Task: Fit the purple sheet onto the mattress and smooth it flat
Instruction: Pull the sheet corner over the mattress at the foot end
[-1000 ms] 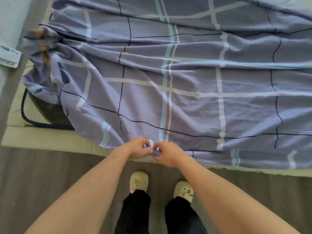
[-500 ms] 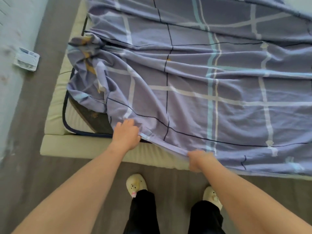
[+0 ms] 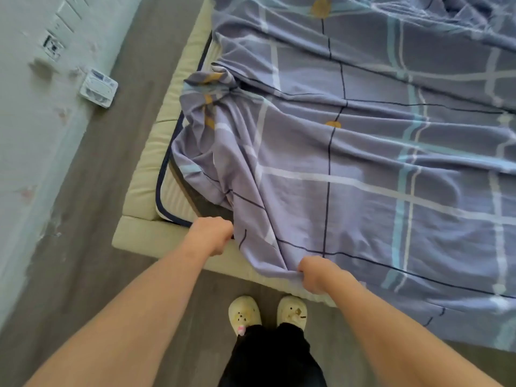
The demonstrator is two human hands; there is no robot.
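The purple checked sheet [image 3: 363, 169] covers most of the mattress [image 3: 178, 196], whose near left corner lies bare, white with a dark blue piped edge. The sheet is bunched and wrinkled toward that corner. My left hand [image 3: 212, 236] grips the sheet's near edge beside the bare corner, fingers curled. My right hand [image 3: 315, 275] grips a gathered fold of the same edge, a little to the right, over the bed frame's rim.
The mattress sits in a low cream padded bed frame [image 3: 145, 236] on grey wood flooring. A small white box [image 3: 97, 88] lies on the floor by the pale wall at left. My two slippered feet [image 3: 265, 314] stand right at the frame's edge.
My hands started together on the sheet's edge and spread apart along it. The view shifted left, and the left hand moved toward the bare mattress corner.
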